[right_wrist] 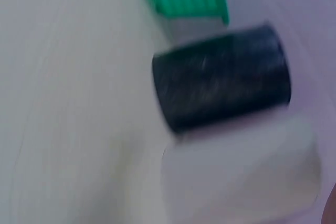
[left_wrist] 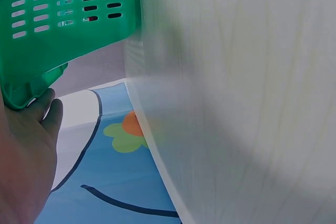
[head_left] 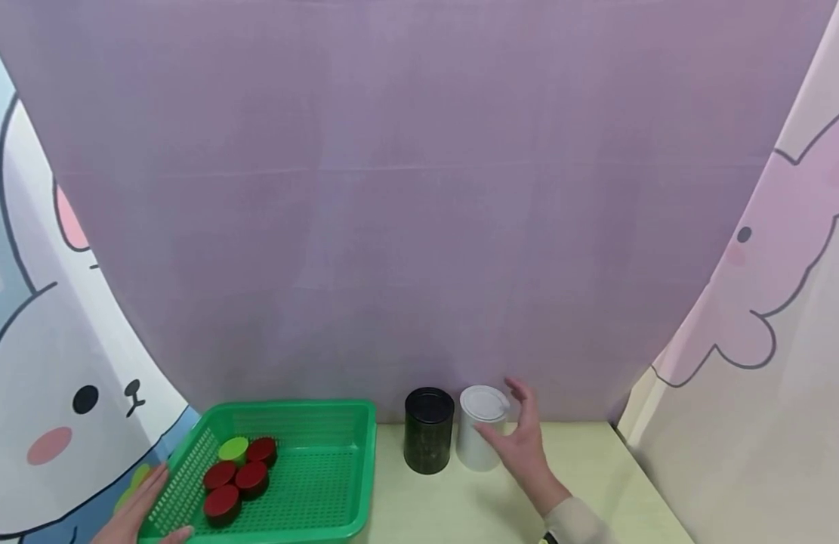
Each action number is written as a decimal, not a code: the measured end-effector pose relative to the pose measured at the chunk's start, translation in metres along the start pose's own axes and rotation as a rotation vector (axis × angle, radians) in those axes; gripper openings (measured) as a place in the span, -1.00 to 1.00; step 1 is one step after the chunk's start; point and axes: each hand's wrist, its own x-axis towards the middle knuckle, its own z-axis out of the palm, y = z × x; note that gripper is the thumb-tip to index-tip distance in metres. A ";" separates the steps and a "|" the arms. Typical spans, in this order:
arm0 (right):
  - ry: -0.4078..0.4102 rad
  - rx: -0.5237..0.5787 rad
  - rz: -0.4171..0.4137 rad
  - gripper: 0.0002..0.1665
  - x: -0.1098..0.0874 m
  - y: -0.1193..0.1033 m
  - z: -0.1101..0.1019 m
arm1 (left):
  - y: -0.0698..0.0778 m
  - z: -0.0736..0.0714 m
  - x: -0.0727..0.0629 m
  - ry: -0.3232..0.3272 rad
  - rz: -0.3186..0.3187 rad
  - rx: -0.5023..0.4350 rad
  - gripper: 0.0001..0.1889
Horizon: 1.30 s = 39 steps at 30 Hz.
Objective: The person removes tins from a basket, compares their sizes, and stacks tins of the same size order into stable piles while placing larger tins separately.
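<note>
A green plastic basket [head_left: 327,483] stands at the left of the table, with several red round-topped pieces [head_left: 252,479] and one lime-green piece [head_left: 233,449] at its left side. My left hand [head_left: 137,506] grips its near left corner, fingers outside the rim and thumb over it; the left wrist view shows fingertips [left_wrist: 51,116] at the rim. Right of the basket stand a black can [head_left: 429,434] and a white can [head_left: 482,434], both upright. My right hand [head_left: 524,446] is at the white can's right side, thumb and fingers spread apart; contact cannot be told.
The cans stand close side by side near the purple curtain [head_left: 419,227] behind the table [head_left: 569,453]. Cartoon-printed cloth [head_left: 72,453] hangs at the left, another [head_left: 786,423] at the right. The right wrist view is blurred.
</note>
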 end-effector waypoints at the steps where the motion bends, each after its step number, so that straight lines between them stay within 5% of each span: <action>1: -0.009 0.009 -0.032 0.24 0.002 -0.006 0.005 | 0.000 0.000 0.000 -0.002 0.000 0.000 0.17; 5: -0.073 0.041 -0.114 0.20 0.005 -0.028 0.030 | -0.002 0.000 0.001 0.001 -0.001 0.004 0.18; 14: -0.362 0.153 -0.142 -0.09 0.006 -0.070 0.093 | -0.002 0.003 0.003 0.024 0.008 0.019 0.21; 21: -0.681 0.257 0.148 -0.08 0.013 -0.100 0.140 | 0.005 0.001 -0.002 0.033 0.022 0.030 0.19; 25: -0.804 0.273 0.230 -0.05 0.021 -0.108 0.163 | 0.012 -0.003 -0.003 0.030 0.031 0.019 0.18; 32: -0.892 0.242 0.325 -0.01 0.027 -0.109 0.199 | 0.025 -0.008 -0.010 0.014 0.023 0.016 0.15; 39: -0.947 0.228 0.325 -0.02 0.028 -0.120 0.230 | 0.011 -0.005 -0.003 -0.004 0.024 -0.005 0.15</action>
